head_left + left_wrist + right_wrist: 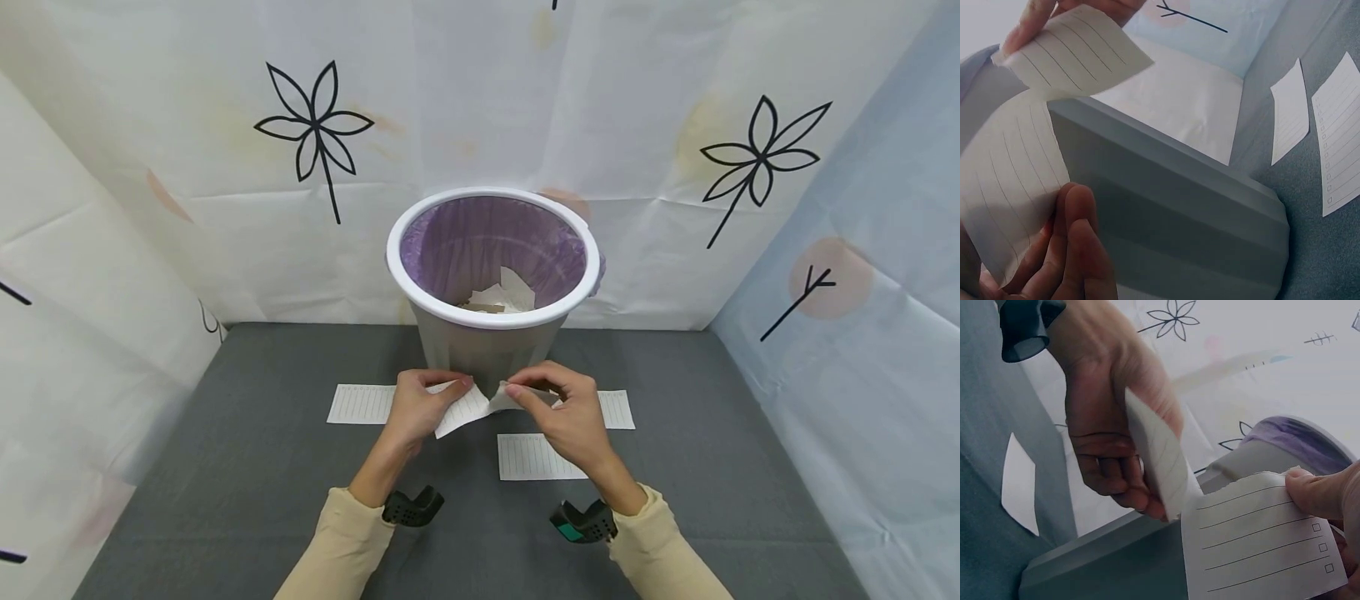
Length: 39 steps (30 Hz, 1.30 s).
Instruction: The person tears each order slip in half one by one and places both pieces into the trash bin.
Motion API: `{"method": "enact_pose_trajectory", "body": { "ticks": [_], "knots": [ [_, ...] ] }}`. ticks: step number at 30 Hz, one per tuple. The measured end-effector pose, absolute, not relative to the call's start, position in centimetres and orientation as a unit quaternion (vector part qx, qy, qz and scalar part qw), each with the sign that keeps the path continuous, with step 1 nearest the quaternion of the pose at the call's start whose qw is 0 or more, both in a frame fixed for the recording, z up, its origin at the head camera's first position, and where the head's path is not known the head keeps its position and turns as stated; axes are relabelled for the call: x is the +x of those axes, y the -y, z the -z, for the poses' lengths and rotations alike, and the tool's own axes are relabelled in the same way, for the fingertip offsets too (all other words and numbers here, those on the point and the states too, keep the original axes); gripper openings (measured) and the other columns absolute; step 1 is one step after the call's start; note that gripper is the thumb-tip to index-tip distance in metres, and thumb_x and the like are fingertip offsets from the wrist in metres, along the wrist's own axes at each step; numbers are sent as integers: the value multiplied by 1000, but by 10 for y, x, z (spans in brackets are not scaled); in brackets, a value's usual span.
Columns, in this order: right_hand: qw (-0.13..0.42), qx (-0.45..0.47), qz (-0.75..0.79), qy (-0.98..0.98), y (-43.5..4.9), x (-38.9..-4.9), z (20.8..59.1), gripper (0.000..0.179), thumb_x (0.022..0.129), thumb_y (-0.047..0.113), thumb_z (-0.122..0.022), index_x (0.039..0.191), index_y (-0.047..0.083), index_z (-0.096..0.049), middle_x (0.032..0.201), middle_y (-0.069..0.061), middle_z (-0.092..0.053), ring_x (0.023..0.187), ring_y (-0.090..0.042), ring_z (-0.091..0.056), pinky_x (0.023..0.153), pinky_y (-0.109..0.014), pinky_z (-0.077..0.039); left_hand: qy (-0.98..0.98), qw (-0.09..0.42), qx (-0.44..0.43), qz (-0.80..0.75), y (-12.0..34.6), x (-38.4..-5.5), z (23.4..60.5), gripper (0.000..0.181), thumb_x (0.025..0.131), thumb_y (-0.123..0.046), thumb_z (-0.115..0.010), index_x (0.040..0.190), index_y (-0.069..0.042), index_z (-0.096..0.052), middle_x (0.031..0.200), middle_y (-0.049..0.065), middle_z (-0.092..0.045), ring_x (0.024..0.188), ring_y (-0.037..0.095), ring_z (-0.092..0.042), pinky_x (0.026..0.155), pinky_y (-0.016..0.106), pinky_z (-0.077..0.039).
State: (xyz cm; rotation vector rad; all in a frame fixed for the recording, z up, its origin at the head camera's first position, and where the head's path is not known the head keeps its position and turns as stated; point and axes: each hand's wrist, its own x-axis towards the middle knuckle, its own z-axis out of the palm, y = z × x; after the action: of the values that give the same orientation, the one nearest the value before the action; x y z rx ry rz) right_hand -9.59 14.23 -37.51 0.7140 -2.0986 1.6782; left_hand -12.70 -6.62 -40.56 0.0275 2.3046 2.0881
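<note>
A lined sheet of paper (461, 410) is held up in front of the wastebasket (491, 346), partly torn, its two halves joined at a narrow neck. My left hand (422, 408) pinches one half between thumb and fingers. The other half is pinched by my right hand (566, 412), which sits a short way to the right. In the left wrist view, the torn paper (1013, 162) twists where the halves meet. Small printed boxes show along one edge of the right half (1260, 544) in the right wrist view.
The white-rimmed wastebasket has a purple liner (495, 233) and paper scraps (510, 292) inside. On the grey tabletop (247, 467) lie a lined strip (360, 404) at left, another (617, 409) at right, and one (536, 457) nearer. Patterned cloth walls (480, 100) surround the table.
</note>
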Motion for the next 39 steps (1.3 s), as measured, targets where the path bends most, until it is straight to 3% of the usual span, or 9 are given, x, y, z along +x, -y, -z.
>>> {"method": "enact_pose_trajectory", "body": {
  "ticks": [15, 23, 28, 34, 39],
  "knots": [
    [194, 271, -586, 738, -154, -95, 358, 15, 85, -12, -75, 93, 1, -76, 83, -8, -70, 73, -15, -64, 68, -24, -52, -709, 39, 3, -704, 82, -126, 407, 17, 88, -6, -78, 99, 8, -76, 86, 12, -75, 68, 13, -68, 58, 23, -53],
    [206, 274, -590, 731, -162, -96, 345, 17, 83, -14, -76, 92, 0, -75, 85, -12, -71, 78, -16, -66, 70, -22, -52, -707, 24, 5, -706, 99, -123, 396, 22, 90, -6, -77, 103, 11, -73, 89, 15, -75, 67, 16, -70, 58, 25, -55],
    [208, 285, -577, 737, -174, -101, 330, 10, 86, -8, -76, 93, -1, -75, 87, -14, -71, 80, -14, -66, 72, -22, -52, -719, -11, 17, -695, 117, -120, 373, 23, 92, -8, -75, 105, 11, -73, 88, 11, -74, 68, 17, -69, 57, 27, -56],
    [226, 274, -561, 747, -189, -113, 304, 16, 83, -16, -73, 94, -6, -74, 89, -6, -73, 84, -12, -68, 77, -22, -53, -695, -66, 31, -715, 140, -123, 338, 23, 92, -7, -75, 104, 12, -72, 82, 2, -75, 67, 15, -71, 57, 26, -57],
    [231, 228, -584, 744, -198, -126, 278, 13, 84, -14, -74, 95, -8, -73, 90, -3, -73, 87, -16, -67, 73, -22, -52, -657, -97, 40, -746, 152, -130, 310, 4, 90, -3, -76, 93, -3, -78, 79, 2, -74, 66, 12, -69, 57, 23, -55]
  ]
}}
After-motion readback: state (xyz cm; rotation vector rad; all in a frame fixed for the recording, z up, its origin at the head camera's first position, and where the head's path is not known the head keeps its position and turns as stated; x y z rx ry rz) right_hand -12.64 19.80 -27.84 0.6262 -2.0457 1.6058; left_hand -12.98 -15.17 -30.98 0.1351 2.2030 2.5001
